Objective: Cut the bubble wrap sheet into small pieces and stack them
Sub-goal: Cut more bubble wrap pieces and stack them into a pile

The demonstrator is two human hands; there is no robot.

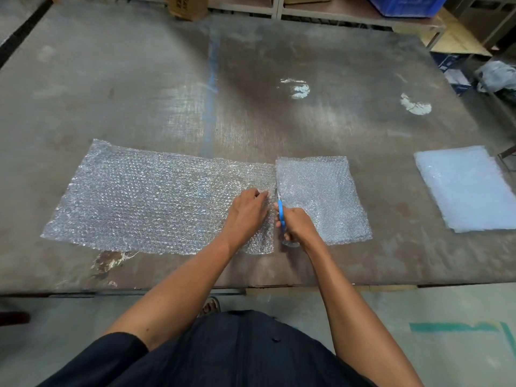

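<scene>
Head view: long clear bubble wrap sheet (156, 199) lies flat on the worn grey-brown desk (307, 65), near the front edge, with a squarish clear bubble wrap piece (321, 199) at its right end, cut roughly halfway up from the near edge. Right hand (296, 227) grips the blue-handled scissors (280, 210), fingers curled round the handles, blades pointing away along the cut line. Left hand (247, 210) presses flat on the sheet just left of the cut, fingers nearly straight, fingertips (262, 194) close to the blades. Pale bluish-white stack of cut bubble wrap pieces (469, 188) sits well apart on the right, close to the desk's right edge. Risks, as I judge them: left fingertips near the blade line, so a forward snip with the hand creeping right could nick them; thin film may bunch or fold between the blades instead of shearing, giving a ragged edge; if the left hand lets up, the sheet slides and the cut drifts off square, so pieces won't stack evenly; stack sits near the desk edge, so a careless drop could push it off. Containers: brown cardboard box (190, 7) at the far edge, contents not visible; blue plastic crate (405, 5) on the shelf behind, contents hidden; boxes on the floor at right too small to read.
</scene>
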